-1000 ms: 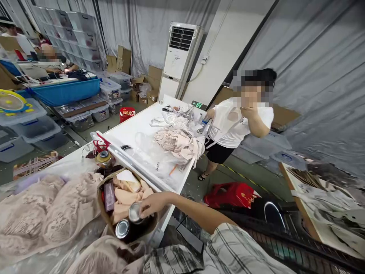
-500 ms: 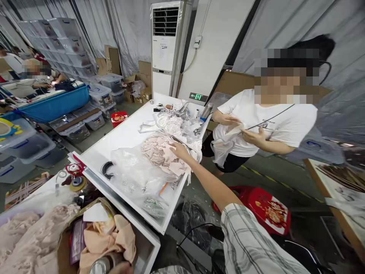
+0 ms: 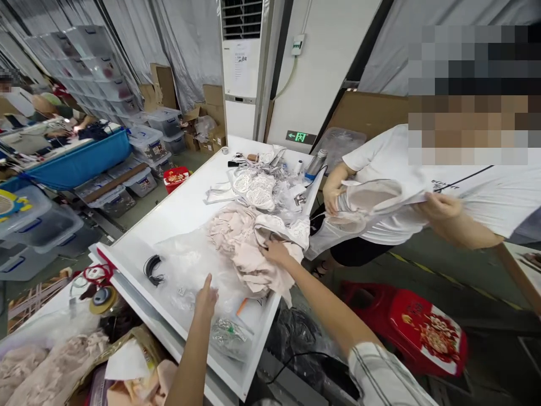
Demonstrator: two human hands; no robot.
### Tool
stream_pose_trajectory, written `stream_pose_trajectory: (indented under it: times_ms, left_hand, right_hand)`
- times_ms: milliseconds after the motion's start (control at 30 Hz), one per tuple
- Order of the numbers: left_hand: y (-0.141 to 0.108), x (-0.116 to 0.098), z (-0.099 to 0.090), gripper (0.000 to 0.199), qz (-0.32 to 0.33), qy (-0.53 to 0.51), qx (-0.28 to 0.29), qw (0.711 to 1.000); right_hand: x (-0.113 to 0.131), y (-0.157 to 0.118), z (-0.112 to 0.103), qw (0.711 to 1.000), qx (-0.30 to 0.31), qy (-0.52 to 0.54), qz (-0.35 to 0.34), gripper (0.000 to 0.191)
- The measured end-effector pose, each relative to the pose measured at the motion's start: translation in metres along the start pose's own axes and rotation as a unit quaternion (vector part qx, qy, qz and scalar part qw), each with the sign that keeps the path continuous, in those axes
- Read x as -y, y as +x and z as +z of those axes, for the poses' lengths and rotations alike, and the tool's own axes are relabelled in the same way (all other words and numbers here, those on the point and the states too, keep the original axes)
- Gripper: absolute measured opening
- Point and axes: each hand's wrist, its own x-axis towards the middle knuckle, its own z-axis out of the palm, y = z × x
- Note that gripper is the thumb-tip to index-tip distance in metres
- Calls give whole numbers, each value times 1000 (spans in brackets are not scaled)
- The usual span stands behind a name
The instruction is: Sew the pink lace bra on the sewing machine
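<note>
Over the white table, my left hand [image 3: 206,298] hangs above a clear plastic bag [image 3: 181,256], its index finger stretched out and nothing in it. My right hand [image 3: 275,252] reaches into a heap of pale pink fabric pieces [image 3: 236,231], its fingers curled on the cloth; the fingertips are partly hidden. Just above those fingers lies a white bra [image 3: 281,225] with a lace cup, at the heap's right side. Behind it are more white lace bras [image 3: 257,189] and clear wrappings.
A co-worker [image 3: 380,163] stands at the right, holding a white bra [image 3: 359,208] in both hands. Black cords [image 3: 153,269] and a small bag of parts [image 3: 230,335] lie on the white table [image 3: 160,217]. A red stool [image 3: 426,330] stands at lower right, a filled box [image 3: 127,366] at lower left.
My left hand has come up from the box at lower left to above the plastic bag. The view has moved closer to the table. The co-worker has spread the bra between both hands.
</note>
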Motion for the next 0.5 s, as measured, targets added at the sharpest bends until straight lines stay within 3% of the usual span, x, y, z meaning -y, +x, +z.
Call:
stream_pose_trajectory:
  times_ms: [67, 133, 233, 367, 500]
  left_hand:
    - [15, 0, 14, 33, -5, 1, 20, 1000]
    - [23, 5, 16, 26, 5, 12, 36, 999]
    - [26, 17, -7, 23, 22, 33, 30, 999]
    - [23, 30, -51, 25, 0, 40, 8, 999]
    - [20, 35, -63, 30, -32, 29, 17, 999]
  right_hand:
    - [2, -23, 28, 999, 21, 11, -29, 54]
    - [4, -45, 51, 997, 46, 38, -57, 60]
    - [1, -54, 61, 991, 69, 97, -64, 50]
    - [-13, -15, 28, 983, -10, 182, 23, 47]
    - [-27, 47, -37, 944, -128, 296, 73, 59]
